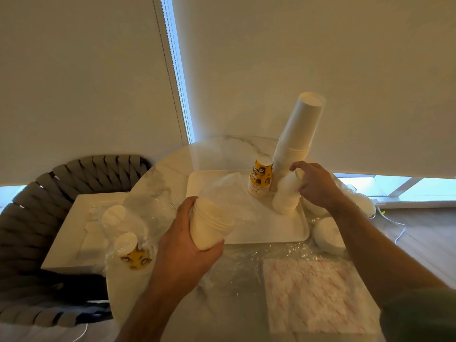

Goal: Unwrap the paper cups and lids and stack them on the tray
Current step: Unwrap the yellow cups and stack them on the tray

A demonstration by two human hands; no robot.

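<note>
A white tray (283, 230) lies on the marble table. On its far side stand a tall stack of white cups (299, 134), upside down, and a short stack of yellow patterned cups (261, 175). My right hand (314, 185) grips the top of a small stack of white cups (286, 196) standing on the tray's right part. My left hand (187, 245) holds another stack of white cups (209, 223) above the tray's near left corner, with clear plastic wrap (222, 191) trailing from its far end.
Wrapped cups, some yellow (134, 253), lie in plastic at the table's left edge. White lids (329, 233) sit right of the tray. A pack of red-striped straws (318, 292) lies in front. A woven chair (37, 218) with a white box (71, 233) stands left.
</note>
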